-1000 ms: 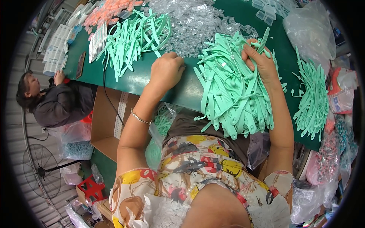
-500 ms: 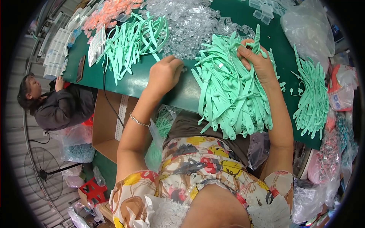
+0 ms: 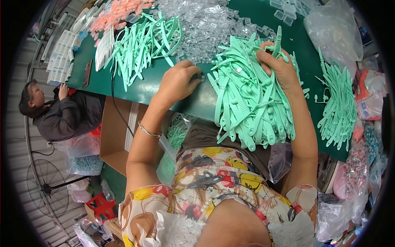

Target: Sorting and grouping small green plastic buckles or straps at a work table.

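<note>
My left hand [image 3: 178, 80] is over the table left of the large green heap. Its curled fingers and thumb pinch a small clear plastic piece [image 3: 200, 77]. At the heap's upper right, my right hand [image 3: 279, 68] is closed round a mint-green silicone strap [image 3: 278, 38], whose ribbed end sticks up past the fingers. The large heap of such straps [image 3: 251, 99] lies under and left of this hand, overhanging the table's near edge. Some straps in it carry small clear pieces. Part of my right hand's grip is hidden.
Loose clear plastic pieces [image 3: 205, 31] cover the far middle of the green table [image 3: 140, 92]. Another strap pile [image 3: 144, 47] lies left, and a strap bundle [image 3: 337, 103] right. A clear bag [image 3: 334, 31] sits at far right. A cardboard box [image 3: 117, 138] stands below; a person [image 3: 61, 111] sits left.
My left hand has shifted slightly, its fingers a little farther apart, and the clear piece at its fingertips shows more. My right hand and the straps stay nearly the same.
</note>
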The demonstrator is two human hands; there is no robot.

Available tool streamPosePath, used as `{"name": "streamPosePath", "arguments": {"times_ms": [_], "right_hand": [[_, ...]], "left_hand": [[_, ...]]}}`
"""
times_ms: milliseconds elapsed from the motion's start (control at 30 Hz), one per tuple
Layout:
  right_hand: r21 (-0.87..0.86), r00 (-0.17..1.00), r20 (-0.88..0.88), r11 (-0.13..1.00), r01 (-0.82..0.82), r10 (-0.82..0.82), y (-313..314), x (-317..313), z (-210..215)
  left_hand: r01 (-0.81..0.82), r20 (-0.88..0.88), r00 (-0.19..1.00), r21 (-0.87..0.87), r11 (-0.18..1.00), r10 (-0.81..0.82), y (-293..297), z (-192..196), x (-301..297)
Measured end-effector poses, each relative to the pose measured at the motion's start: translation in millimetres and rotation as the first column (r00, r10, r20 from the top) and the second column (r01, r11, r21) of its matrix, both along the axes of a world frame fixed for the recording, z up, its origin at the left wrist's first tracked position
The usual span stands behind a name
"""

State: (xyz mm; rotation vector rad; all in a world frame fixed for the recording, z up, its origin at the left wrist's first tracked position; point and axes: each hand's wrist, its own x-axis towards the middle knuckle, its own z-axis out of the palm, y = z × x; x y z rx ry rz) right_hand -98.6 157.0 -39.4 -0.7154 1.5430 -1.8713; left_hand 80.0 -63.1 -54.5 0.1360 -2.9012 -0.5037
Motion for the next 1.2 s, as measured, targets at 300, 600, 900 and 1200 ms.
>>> {"name": "streamPosePath", "arguments": {"times_ms": [300,600,900,1200], "right_hand": [[-0.046,1.0,0.002,0.999,0.019,-0.019,1.4,0.0,-1.6],[-0.042,0.989,0.151,0.999,0.015,-0.008,2.8,5.9,4.1],[-0.001,0.997,0.071,0.999,0.034,-0.034,4.7,5.5,5.2],[0.008,0.999,0.006,0.999,0.034,-0.034,2.6,5.8,1.1]], "left_hand": [[0.081,-0.206,0.979,0.381,0.921,-0.001,7.2,11.3,-16.8],[0.289,-0.441,0.891,0.361,0.887,-0.112,44.9,34.3,-69.6],[0.269,-0.411,0.905,0.352,0.897,-0.11,49.8,36.9,-76.5],[0.295,-0.497,0.834,0.032,0.955,-0.241,53.3,39.3,-76.7]]}}
